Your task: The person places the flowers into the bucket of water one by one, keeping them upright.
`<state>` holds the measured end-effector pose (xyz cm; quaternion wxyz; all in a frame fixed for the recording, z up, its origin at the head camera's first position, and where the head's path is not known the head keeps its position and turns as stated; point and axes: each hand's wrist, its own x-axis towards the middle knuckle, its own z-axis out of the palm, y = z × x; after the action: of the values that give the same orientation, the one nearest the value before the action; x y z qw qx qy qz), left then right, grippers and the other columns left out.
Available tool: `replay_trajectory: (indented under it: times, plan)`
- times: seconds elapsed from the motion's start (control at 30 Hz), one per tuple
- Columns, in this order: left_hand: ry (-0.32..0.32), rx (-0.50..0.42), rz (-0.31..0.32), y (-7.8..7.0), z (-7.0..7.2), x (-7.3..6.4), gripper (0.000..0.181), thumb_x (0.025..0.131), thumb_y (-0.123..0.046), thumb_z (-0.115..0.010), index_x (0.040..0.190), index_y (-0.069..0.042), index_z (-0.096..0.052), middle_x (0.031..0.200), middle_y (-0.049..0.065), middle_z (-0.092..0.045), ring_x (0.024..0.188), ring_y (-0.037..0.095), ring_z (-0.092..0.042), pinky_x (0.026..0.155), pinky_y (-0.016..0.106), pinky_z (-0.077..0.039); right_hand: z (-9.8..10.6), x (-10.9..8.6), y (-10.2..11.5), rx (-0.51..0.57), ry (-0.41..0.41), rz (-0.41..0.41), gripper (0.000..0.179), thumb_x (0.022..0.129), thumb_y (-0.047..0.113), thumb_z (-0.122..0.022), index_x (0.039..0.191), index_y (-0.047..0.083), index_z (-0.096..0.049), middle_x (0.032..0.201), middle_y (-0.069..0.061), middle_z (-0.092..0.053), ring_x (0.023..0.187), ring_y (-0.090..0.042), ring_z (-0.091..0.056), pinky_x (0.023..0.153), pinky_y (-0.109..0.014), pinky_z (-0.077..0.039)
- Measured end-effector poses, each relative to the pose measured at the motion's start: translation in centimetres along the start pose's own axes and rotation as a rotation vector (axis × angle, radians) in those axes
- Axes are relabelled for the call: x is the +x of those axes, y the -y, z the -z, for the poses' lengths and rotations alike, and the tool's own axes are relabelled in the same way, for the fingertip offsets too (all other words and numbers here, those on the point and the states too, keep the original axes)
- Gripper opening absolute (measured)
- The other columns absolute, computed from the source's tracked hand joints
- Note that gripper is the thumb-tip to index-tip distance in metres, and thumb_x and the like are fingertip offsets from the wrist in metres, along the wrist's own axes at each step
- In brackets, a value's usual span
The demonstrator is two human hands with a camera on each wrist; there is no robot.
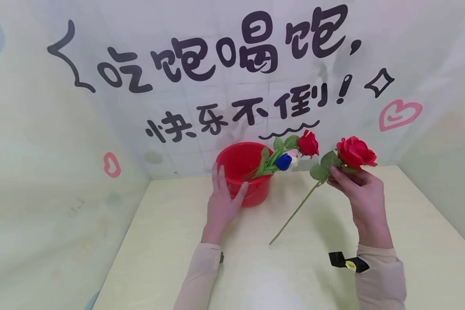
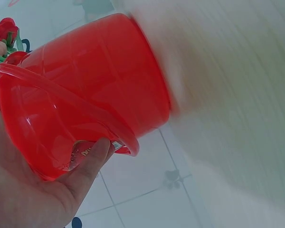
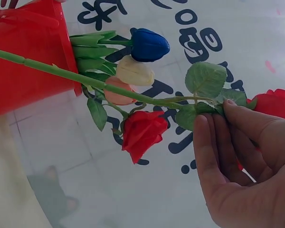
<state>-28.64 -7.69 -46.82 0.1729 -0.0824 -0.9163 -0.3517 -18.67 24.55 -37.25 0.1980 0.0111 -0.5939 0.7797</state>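
Note:
A red plastic bucket (image 1: 255, 194) stands at the back of the table, its handle (image 2: 71, 95) lying down along the side. My left hand (image 1: 223, 206) holds it at the near left, fingers along the left rim and thumb against the front. Inside lean several artificial flowers: a red rose (image 1: 307, 143), a blue tulip (image 3: 149, 45), a white tulip (image 3: 134, 71) and a pink one (image 3: 119, 92). To the right, my right hand (image 1: 362, 189) pinches another red rose (image 1: 355, 151) just below its bloom. Its long green stem (image 1: 294, 214) slants down to the left, above the table.
Behind the pale wooden table (image 1: 170, 254) hangs a white backdrop (image 1: 201, 125) with black lettering and pink hearts. More printed sheet rises along the left and right sides. A black strap (image 1: 348, 262) sits at the right wrist.

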Motion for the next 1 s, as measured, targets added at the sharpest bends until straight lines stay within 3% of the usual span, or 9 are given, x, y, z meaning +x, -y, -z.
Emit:
replay_trajectory:
  times: [0.23, 0.43, 0.63, 0.8, 1.0]
  plan:
    - [0.008, -0.004, 0.006, 0.0, 0.2, -0.1, 0.106, 0.096, -0.065, -0.065, 0.171, -0.020, -0.005, 0.176, -0.004, -0.008, 0.109, 0.033, -0.071, 0.090, 0.047, -0.062, -1.6, 1.1, 0.2, -0.011, -0.020, 0.012, 0.032, 0.095, 0.010, -0.080, 0.125, 0.004, -0.075, 0.109, -0.002, -0.077, 0.083, -0.014, -0.077, 0.084, -0.024, -0.061]
    - [0.022, -0.009, 0.016, -0.3, 0.4, -0.1, 0.108, 0.095, -0.061, -0.069, 0.171, -0.022, -0.003, 0.175, -0.003, -0.012, 0.108, 0.032, -0.070, 0.091, 0.046, -0.062, -2.9, 2.0, 1.0, 0.065, -0.113, 0.003, 0.040, 0.092, 0.012, -0.083, 0.129, 0.002, -0.073, 0.112, -0.007, -0.074, 0.082, -0.017, -0.075, 0.083, -0.025, -0.061]
    - [0.014, -0.007, 0.009, -0.3, 0.3, -0.2, 0.106, 0.096, -0.063, -0.066, 0.171, -0.021, -0.005, 0.176, -0.003, -0.009, 0.101, 0.031, -0.072, 0.089, 0.047, -0.063, -3.8, 2.6, 1.7, 0.124, -0.184, -0.005, 0.052, 0.090, 0.017, -0.086, 0.137, 0.004, -0.069, 0.123, -0.010, -0.069, 0.093, -0.020, -0.074, 0.085, -0.025, -0.060]
    - [0.017, -0.010, 0.011, -0.2, 0.1, -0.3, 0.106, 0.096, -0.065, -0.065, 0.171, -0.022, -0.004, 0.176, -0.004, -0.009, 0.102, 0.031, -0.071, 0.089, 0.046, -0.063, -4.2, 2.8, 2.0, 0.237, -0.248, 0.027, 0.047, 0.090, 0.012, -0.085, 0.133, 0.004, -0.071, 0.124, -0.012, -0.068, 0.099, -0.023, -0.073, 0.084, -0.027, -0.061]
    - [-0.006, -0.006, -0.011, -0.1, 0.1, -0.3, 0.104, 0.097, -0.066, -0.063, 0.171, -0.020, -0.006, 0.175, -0.003, -0.010, 0.100, 0.030, -0.072, 0.088, 0.045, -0.063, -4.6, 3.1, 2.0, 0.384, -0.302, 0.084, 0.045, 0.090, 0.008, -0.084, 0.133, 0.004, -0.072, 0.127, -0.016, -0.066, 0.095, -0.025, -0.073, 0.085, -0.032, -0.061]
